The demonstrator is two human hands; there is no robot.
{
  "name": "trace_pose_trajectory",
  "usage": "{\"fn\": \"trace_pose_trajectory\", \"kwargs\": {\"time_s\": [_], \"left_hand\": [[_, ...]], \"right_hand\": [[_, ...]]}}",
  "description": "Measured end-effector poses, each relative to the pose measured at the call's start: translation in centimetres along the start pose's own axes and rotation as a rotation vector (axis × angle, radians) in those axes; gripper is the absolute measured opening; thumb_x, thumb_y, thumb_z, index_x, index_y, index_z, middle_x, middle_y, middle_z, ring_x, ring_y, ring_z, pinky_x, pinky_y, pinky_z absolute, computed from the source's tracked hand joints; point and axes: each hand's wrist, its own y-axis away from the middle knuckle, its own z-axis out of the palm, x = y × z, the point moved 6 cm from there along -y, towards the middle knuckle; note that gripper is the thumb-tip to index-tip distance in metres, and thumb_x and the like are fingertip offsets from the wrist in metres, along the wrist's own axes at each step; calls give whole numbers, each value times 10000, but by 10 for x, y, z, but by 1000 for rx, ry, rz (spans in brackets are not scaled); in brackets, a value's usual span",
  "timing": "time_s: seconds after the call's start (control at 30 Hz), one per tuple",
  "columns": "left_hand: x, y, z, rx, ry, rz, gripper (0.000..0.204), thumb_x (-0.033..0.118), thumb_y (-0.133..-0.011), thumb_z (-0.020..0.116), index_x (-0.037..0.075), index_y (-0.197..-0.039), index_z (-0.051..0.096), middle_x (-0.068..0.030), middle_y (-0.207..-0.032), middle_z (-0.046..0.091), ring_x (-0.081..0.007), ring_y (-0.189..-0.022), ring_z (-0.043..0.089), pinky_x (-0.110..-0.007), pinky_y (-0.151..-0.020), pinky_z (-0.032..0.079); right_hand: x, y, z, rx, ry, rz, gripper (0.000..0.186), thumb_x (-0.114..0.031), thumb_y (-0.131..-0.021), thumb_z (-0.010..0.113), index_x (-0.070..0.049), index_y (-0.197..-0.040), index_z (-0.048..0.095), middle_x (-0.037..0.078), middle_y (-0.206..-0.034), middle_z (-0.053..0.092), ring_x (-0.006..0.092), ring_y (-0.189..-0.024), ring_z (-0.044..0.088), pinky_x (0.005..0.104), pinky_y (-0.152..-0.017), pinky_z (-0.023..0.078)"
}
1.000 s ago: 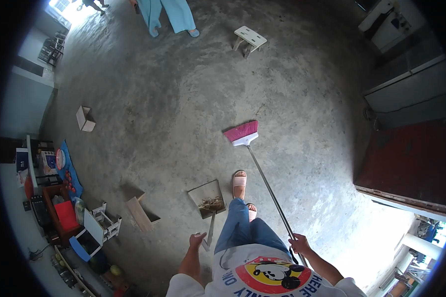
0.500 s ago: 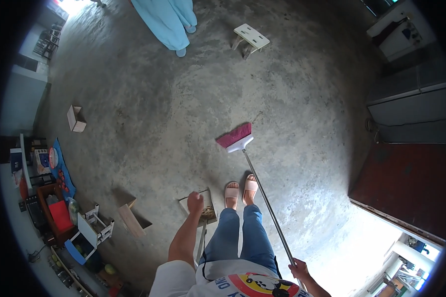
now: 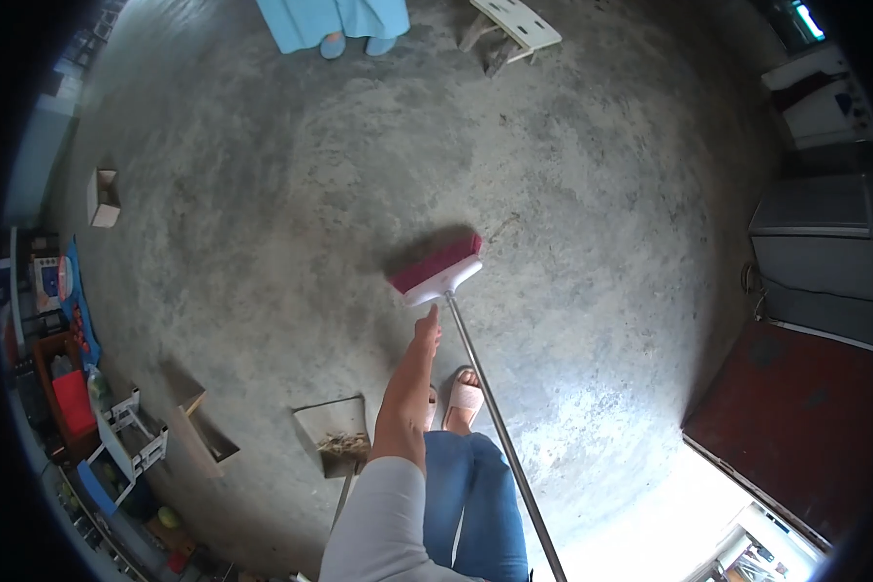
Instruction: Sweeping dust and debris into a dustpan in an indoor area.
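Reaching forward from a white sleeve (image 3: 376, 514), the left hand (image 3: 428, 330) hung free of any grip, one finger extended toward the white head (image 3: 445, 280) of the push-style broom (image 3: 501, 427); whether the fingertip touched it could not be told. The right hand was outside the view, so its grip could not be told either. The broom's magenta bristles (image 3: 432, 264) lay on the concrete floor (image 3: 291, 252) ahead of the person's pink slippers (image 3: 466, 396), its metal handle slanting down to the lower edge, right of the jeans (image 3: 480, 495). Left of the outstretched forearm sat a dustpan (image 3: 322, 417) holding brownish litter (image 3: 345, 446), its handle partly hidden by the sleeve. Farther off, a person in light-blue trousers (image 3: 306, 21) stood left of a small cream-topped stool (image 3: 516, 21).
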Motion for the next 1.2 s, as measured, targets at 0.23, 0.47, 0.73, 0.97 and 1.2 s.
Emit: {"fn": "trace_pose_trajectory", "kwargs": {"time_s": [0.23, 0.47, 0.73, 0.97, 1.2], "left_hand": [[10, -70, 58, -203, 180, -194, 646, 669, -744, 558, 75, -1000, 553, -88, -882, 646, -251, -851, 624, -468, -833, 428], [33, -27, 36, -181, 341, -138, 483, 542, -818, 569, 108, -1028, 541, -83, -930, 614, -252, -896, 602, -482, -812, 433], [94, 180, -134, -205, 743, 191, 440, 505, -840, 558, 84, -962, 524, -56, -734, 545, -216, -714, 559, -453, -702, 464], [148, 392, -259, -22, 666, 637, 416, 423, -844, 603, 19, -891, 517, -45, -607, 519, -168, -478, 507, -310, -492, 458], [106, 527, -298, 26, 643, 777, 277, 334, -851, 625, 72, -818, 543, -11, -626, 531, -114, -467, 474, -240, -403, 340]], "right_hand": [[-35, -24, -19, 44, 116, 63, 327, -190, -846, 587, -86, -1145, 503, 113, -673, 605, 214, -537, 551, 352, -471, 458], [-33, -15, -19, 65, 182, 2, 259, -203, -849, 579, -83, -1072, 522, 121, -694, 610, 240, -572, 564, 370, -501, 465], [-13, 36, -33, 123, 281, -239, 195, -218, -854, 569, -80, -989, 545, 131, -719, 615, 269, -613, 578, 391, -535, 472], [28, 85, -57, 194, 435, -444, 165, -231, -857, 561, -77, -916, 564, 140, -740, 620, 295, -648, 591, 409, -565, 478], [148, 113, -75, 317, 609, -553, 174, -245, -861, 553, -74, -843, 584, 148, -761, 624, 320, -683, 603, 427, -596, 484]]}}
